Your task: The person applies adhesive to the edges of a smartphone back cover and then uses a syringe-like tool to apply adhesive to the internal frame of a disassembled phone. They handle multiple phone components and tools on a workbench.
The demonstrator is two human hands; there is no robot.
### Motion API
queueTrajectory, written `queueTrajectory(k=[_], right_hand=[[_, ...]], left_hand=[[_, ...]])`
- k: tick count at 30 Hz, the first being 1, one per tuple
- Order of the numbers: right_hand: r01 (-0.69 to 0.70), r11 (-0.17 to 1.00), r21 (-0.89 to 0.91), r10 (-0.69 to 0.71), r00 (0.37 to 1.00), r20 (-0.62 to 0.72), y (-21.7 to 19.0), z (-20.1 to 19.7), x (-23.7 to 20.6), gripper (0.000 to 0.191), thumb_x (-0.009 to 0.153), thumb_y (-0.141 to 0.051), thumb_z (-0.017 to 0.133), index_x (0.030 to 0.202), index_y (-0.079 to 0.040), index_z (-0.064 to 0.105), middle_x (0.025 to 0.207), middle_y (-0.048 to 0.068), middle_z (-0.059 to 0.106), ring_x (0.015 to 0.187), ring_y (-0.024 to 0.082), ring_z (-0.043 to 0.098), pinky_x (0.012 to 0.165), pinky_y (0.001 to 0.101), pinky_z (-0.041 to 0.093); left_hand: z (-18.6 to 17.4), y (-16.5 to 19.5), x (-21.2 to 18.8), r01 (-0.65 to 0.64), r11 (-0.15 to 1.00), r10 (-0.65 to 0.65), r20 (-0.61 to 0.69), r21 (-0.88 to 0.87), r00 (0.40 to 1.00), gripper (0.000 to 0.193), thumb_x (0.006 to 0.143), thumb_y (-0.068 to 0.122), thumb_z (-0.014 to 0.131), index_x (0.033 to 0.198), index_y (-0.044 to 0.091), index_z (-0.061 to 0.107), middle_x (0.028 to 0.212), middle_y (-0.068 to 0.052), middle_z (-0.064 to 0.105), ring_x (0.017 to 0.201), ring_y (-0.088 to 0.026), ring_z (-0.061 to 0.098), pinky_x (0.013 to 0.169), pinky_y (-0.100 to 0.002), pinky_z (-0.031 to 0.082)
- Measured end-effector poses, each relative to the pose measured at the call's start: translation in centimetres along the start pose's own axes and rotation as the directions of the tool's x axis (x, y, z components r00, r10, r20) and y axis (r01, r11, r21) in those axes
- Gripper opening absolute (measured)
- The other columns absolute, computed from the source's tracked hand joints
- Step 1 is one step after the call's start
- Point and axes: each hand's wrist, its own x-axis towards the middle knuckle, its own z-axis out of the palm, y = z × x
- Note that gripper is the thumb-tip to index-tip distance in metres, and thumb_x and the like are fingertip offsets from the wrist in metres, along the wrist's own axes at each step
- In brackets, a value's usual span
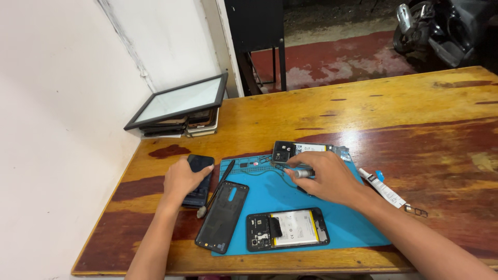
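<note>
On the wooden bench [415,109], the left hand [182,179] lies cupped over a dark smartphone [199,173] beside the blue repair mat [290,199], while the right hand [327,179] grips a small metal tool [303,172] near an opened phone [306,151] at the mat's far edge.

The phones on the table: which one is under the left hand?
The dark phone at the mat's left edge, on bare wood, lies under the left hand. The two opened phones lie on the mat, showing their insides.
</note>
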Motion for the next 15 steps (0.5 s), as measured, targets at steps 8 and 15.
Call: queueTrajectory(k=[8, 15], right_hand=[[0.241, 0.968, -0.074, -0.221, 0.953, 0.209, 0.3, 1.8, 2.7, 0.029, 0.08, -0.015, 0.075, 0.108, -0.007, 0.076, 0.101, 0.012, 0.076, 0.091, 0.033, 0.072, 0.077, 0.0427, 0.056], [0.333, 0.924, -0.188, -0.235, 0.882, 0.408, 0.0, 9.1, 8.5, 0.039, 0.079, -0.007, 0.07, 0.117, -0.018, 0.074, 0.109, 0.009, 0.066, 0.093, 0.034, 0.068, 0.073, 0.0478, 0.054]], left_hand=[[0.6, -0.5, -0.5, 0.017, 0.995, -0.012, -0.051, 0.103, 0.999, 0.07, 0.076, 0.065, 0.077, 0.099, -0.001, 0.074, 0.11, -0.023, 0.068, 0.105, -0.042, 0.066, 0.081, -0.054, 0.057], [1.3, -1.1, -0.9, 0.05, 0.995, -0.051, 0.004, 0.091, 0.999, 0.075, 0.079, 0.07, 0.071, 0.112, 0.003, 0.072, 0.119, -0.02, 0.066, 0.11, -0.041, 0.067, 0.088, -0.053, 0.056]])
